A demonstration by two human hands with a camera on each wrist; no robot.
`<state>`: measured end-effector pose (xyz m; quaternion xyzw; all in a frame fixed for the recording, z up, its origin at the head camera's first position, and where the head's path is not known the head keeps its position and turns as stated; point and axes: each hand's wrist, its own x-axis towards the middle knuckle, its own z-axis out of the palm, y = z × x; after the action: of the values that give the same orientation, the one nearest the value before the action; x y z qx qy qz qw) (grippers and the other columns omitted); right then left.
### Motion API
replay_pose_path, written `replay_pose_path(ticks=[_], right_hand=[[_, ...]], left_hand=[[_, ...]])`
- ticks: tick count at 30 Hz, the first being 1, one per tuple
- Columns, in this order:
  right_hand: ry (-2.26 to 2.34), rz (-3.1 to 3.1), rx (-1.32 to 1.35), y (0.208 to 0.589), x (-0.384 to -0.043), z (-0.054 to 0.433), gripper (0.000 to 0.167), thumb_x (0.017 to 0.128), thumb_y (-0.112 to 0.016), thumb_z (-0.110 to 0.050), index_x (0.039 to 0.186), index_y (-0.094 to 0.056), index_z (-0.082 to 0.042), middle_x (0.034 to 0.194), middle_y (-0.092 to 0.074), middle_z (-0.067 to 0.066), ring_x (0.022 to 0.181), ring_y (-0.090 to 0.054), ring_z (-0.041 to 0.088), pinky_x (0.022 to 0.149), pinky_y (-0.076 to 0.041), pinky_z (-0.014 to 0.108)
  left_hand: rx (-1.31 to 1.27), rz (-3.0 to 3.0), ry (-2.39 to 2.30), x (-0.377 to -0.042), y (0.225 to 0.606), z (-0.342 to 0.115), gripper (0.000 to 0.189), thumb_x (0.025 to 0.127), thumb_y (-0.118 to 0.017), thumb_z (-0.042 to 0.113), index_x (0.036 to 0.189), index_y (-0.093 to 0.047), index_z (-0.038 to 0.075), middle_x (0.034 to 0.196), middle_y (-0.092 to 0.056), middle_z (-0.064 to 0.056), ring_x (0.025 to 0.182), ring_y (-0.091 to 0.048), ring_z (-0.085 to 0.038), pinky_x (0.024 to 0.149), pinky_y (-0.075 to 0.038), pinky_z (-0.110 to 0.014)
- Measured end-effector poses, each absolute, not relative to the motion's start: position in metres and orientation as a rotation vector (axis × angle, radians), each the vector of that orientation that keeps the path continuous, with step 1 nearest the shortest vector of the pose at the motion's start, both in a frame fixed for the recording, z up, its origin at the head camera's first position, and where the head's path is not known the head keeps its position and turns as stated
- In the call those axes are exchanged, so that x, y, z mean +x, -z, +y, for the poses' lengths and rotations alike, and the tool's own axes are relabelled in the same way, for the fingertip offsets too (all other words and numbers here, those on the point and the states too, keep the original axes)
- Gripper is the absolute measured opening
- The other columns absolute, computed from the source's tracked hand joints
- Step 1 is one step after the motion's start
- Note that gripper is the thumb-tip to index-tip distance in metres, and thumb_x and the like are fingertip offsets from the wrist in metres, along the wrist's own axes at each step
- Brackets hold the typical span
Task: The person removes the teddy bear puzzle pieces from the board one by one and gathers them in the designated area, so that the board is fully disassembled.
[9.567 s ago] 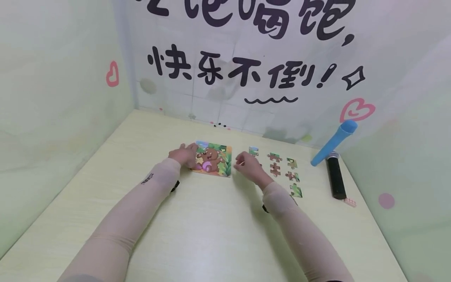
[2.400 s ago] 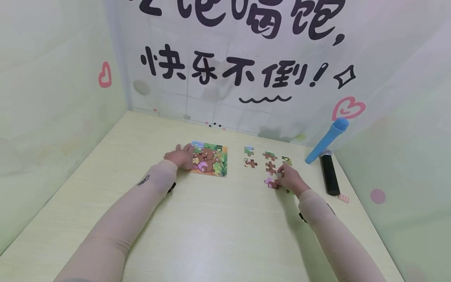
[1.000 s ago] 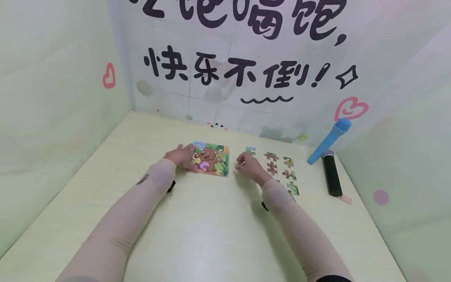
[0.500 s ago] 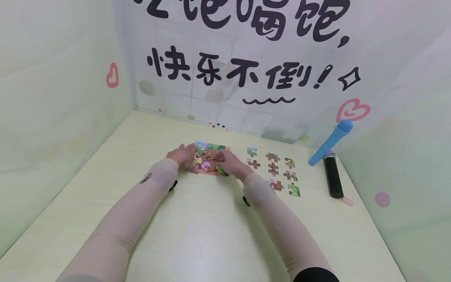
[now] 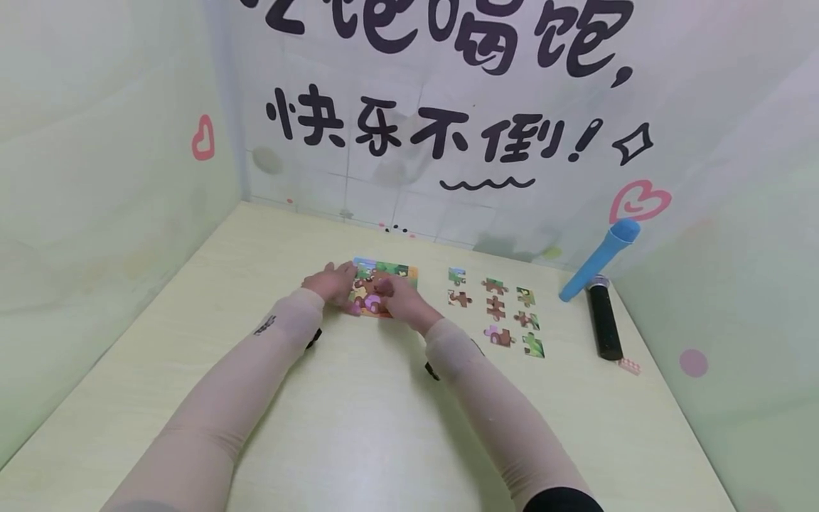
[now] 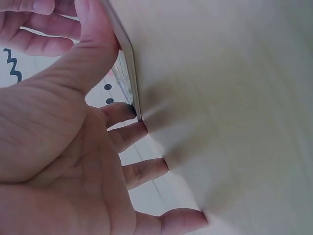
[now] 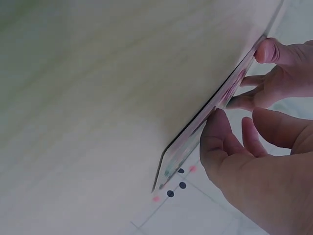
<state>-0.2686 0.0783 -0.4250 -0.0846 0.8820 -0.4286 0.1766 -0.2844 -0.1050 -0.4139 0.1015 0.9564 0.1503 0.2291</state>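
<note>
A rectangular jigsaw puzzle [image 5: 367,304] with a brown bear picture lies flat on the table [image 5: 358,412]. Along its left edge rests my left hand [image 5: 331,283]; the left wrist view has the thumb [image 6: 100,36] against the board and the other fingers spread, tips on the tabletop. My right hand [image 5: 406,299] reaches over the puzzle's right half. Up close, its index finger [image 7: 217,125] touches the picture surface, while the thumb [image 7: 276,127] stands apart from it. I see no loose piece between those fingers. Part of the bear picture is hidden under the right hand.
Several loose jigsaw pieces [image 5: 495,307] lie in columns right of the puzzle. Farther right are a blue microphone-shaped object [image 5: 600,259], a black microphone [image 5: 604,320] and a small pink-checked item [image 5: 630,366]. A printed wall cloth [image 5: 409,199] stands behind the table.
My right hand has come from the loose pieces on the right, past the puzzle's right edge, onto its picture. The loose pieces keep their places. My left hand stays at the left edge.
</note>
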Motion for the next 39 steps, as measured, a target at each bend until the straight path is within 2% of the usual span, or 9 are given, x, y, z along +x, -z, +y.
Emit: replay_pose_path(ticks=[5, 12, 20, 30, 39], right_hand=[[1.214, 2.522, -0.261, 0.427, -0.268, 0.075, 0.037, 0.094, -0.055, 0.01, 0.129, -0.061, -0.002, 0.129, -0.063, 0.012, 0.122, -0.058, 0.028, 0.106, -0.048, 0.041], [1.167, 2.56, -0.285, 0.426, -0.265, 0.071, 0.038, 0.095, -0.058, 0.008, 0.13, -0.06, -0.004, 0.126, -0.064, 0.009, 0.119, -0.059, 0.027, 0.104, -0.049, 0.041], [1.112, 2.605, -0.299, 0.425, -0.266, 0.066, 0.038, 0.095, -0.059, 0.008, 0.131, -0.059, -0.005, 0.124, -0.065, 0.008, 0.119, -0.06, 0.024, 0.102, -0.051, 0.035], [1.118, 2.631, -0.318, 0.424, -0.269, 0.063, 0.037, 0.093, -0.059, 0.009, 0.128, -0.06, -0.005, 0.124, -0.065, 0.009, 0.122, -0.06, 0.026, 0.104, -0.05, 0.037], [1.121, 2.676, -0.355, 0.428, -0.271, 0.054, 0.034, 0.088, -0.066, 0.008, 0.121, -0.061, -0.002, 0.113, -0.065, 0.008, 0.105, -0.062, 0.02, 0.092, -0.055, 0.03]], left_hand=[[0.275, 2.637, -0.42, -0.284, 0.415, -0.105, 0.106, 0.085, -0.081, 0.04, 0.163, -0.015, 0.008, 0.171, -0.002, -0.01, 0.153, 0.0, -0.045, 0.111, -0.017, -0.078], [0.272, 2.646, -0.401, -0.285, 0.419, -0.104, 0.103, 0.087, -0.08, 0.04, 0.163, -0.017, 0.009, 0.171, -0.003, -0.01, 0.154, -0.002, -0.044, 0.11, -0.021, -0.077], [0.277, 2.655, -0.401, -0.285, 0.416, -0.103, 0.103, 0.086, -0.081, 0.04, 0.162, -0.018, 0.008, 0.171, -0.004, -0.01, 0.153, -0.003, -0.045, 0.11, -0.022, -0.078], [0.299, 2.656, -0.389, -0.284, 0.411, -0.102, 0.103, 0.085, -0.081, 0.04, 0.162, -0.02, 0.009, 0.171, -0.005, -0.009, 0.153, -0.003, -0.045, 0.108, -0.023, -0.078], [0.308, 2.657, -0.376, -0.286, 0.414, -0.103, 0.104, 0.086, -0.08, 0.041, 0.162, -0.018, 0.008, 0.17, -0.005, -0.012, 0.153, -0.004, -0.047, 0.108, -0.024, -0.079]])
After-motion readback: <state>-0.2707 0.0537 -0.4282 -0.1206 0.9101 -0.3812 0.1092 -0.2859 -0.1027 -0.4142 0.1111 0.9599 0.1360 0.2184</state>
